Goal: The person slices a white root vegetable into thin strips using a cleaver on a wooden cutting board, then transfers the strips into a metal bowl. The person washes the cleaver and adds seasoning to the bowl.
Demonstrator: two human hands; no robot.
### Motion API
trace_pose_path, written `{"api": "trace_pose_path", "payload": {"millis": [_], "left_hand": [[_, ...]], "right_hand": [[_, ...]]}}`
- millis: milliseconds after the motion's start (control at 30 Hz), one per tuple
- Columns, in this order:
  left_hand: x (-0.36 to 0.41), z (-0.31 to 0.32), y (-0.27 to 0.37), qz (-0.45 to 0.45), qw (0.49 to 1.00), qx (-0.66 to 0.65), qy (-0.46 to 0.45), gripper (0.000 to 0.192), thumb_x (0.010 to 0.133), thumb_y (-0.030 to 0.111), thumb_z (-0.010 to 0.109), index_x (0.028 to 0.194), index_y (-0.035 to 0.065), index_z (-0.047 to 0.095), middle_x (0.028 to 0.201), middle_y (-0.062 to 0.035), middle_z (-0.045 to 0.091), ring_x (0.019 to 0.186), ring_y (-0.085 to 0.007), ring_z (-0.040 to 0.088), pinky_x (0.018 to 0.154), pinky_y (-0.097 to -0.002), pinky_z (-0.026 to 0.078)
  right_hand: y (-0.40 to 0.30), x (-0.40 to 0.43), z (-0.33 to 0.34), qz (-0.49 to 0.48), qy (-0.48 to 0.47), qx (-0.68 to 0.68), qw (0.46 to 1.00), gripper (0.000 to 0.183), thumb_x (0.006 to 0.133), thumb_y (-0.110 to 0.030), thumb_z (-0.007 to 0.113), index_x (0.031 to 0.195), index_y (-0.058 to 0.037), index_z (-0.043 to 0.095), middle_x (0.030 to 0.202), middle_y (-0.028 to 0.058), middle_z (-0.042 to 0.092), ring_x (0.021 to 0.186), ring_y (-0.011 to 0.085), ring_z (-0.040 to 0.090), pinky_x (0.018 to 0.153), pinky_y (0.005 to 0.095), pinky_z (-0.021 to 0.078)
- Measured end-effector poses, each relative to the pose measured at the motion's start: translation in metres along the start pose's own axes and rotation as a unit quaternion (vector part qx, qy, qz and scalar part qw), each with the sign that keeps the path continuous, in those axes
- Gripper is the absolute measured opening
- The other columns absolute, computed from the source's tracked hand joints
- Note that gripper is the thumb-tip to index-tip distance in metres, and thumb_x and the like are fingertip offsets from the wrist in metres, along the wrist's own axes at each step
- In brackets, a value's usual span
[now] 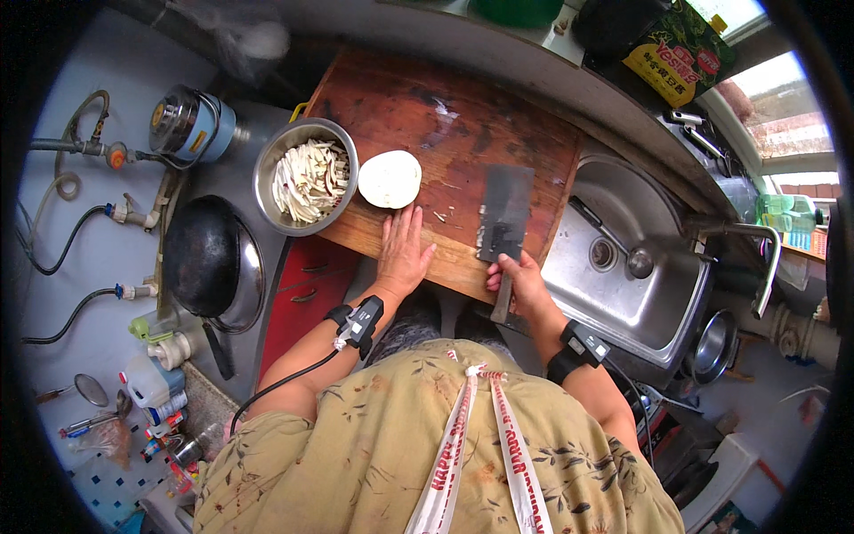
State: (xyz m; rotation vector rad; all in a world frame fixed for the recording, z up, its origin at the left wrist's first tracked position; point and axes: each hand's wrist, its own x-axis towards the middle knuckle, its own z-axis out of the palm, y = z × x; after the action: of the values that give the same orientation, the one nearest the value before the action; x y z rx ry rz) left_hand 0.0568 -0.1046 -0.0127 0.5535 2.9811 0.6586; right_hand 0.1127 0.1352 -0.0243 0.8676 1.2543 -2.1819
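Observation:
A cleaver (504,207) with a broad dark blade lies over the right part of a wooden cutting board (400,100); my right hand (524,284) is closed around its handle at the board's near edge. My left hand (400,253) rests flat on the board's near edge, fingers apart, the fingertips at the lower edge of a pale, round cut vegetable (390,179). Left of that vegetable, a steel bowl (262,177) holds thin cut strips (310,181), some with dark reddish skin. Small scraps (440,217) lie between my hands, and bits cling along the blade's left edge.
To the right is a stainless steel sink (600,307) with a ladle (639,262) in it and a faucet (770,267) beside it. On the left counter stand a black wok (202,257) and a blue-and-steel pot (193,125). Red drawers (307,284) sit below the board.

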Motion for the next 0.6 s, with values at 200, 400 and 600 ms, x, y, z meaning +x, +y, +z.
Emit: {"api": "trace_pose_path", "payload": {"millis": [200,400,600], "left_hand": [[0.013,0.006,-0.004,0.018,0.998,-0.046,-0.025,0.075,0.086,0.023,0.061,0.144,-0.0031,0.022,0.149,-0.0225,0.025,0.138,-0.0369,0.025,0.114,-0.0482,0.018],[0.017,0.011,-0.005,0.010,0.997,-0.064,-0.033,0.081,0.086,0.028,0.061,0.146,-0.0043,0.017,0.151,-0.0238,0.021,0.139,-0.0382,0.021,0.114,-0.0480,0.017],[0.027,0.037,0.004,0.019,0.997,-0.072,0.006,0.087,0.086,0.035,0.060,0.146,-0.0060,0.012,0.153,-0.0265,0.011,0.143,-0.0397,0.011,0.115,-0.0510,0.011]], "right_hand": [[-0.009,0.009,0.006,0.010,-0.008,-0.047,0.999,0.013,0.097,-0.015,0.050,0.103,-0.0032,0.051,0.081,0.0101,0.064,0.061,0.0199,0.063,0.056,0.0321,0.0547],[0.003,0.019,0.041,0.058,-0.063,-0.059,0.995,0.014,0.097,-0.015,0.050,0.104,-0.0028,0.052,0.083,0.0115,0.065,0.062,0.0206,0.064,0.058,0.0331,0.0549],[0.022,0.015,0.065,0.073,-0.091,-0.090,0.989,0.017,0.097,-0.016,0.049,0.106,-0.0024,0.055,0.085,0.0111,0.066,0.063,0.0197,0.064,0.057,0.0317,0.0545]]}}
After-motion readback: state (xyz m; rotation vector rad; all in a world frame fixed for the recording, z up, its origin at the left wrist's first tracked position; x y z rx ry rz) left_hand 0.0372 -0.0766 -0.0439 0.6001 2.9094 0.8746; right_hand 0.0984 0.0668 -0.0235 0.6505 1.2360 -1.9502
